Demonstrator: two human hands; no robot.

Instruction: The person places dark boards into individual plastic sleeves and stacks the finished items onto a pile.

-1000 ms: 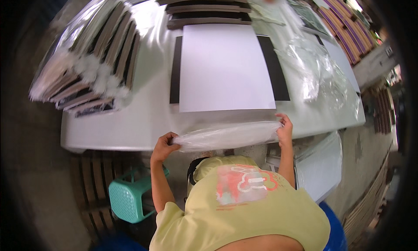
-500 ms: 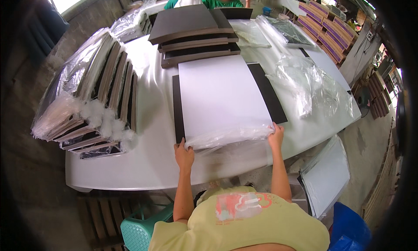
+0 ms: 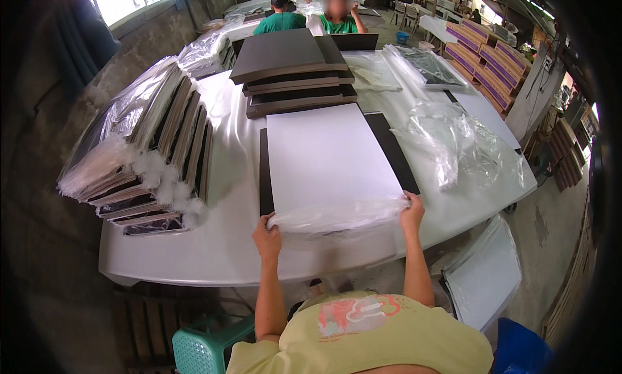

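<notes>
A large white rectangular board [image 3: 330,157] lies in front of me on the table, its near end inside a bunched clear plastic bag [image 3: 340,216]. My left hand [image 3: 266,239] is closed on the bag at the board's near left corner. At the near right corner, my right hand [image 3: 412,214] pinches the bag's other side. Beneath the white board, a black panel [image 3: 395,150] sticks out on both sides. Just beyond stands a stack of dark, thick-edged panels [image 3: 282,53], which the white board's far edge meets.
Plastic-wrapped panels [image 3: 146,140] lean in a pile at left. Loose clear plastic [image 3: 453,144] lies on the white-covered table [image 3: 194,264] at right. A wrapped white panel [image 3: 486,273] stands below the right edge, a green stool [image 3: 201,348] at lower left. People in green [image 3: 280,23] sit beyond.
The view has tilted up, showing more of the far room and the people there. Both hands keep their hold on the bag's edge, the left slightly farther left.
</notes>
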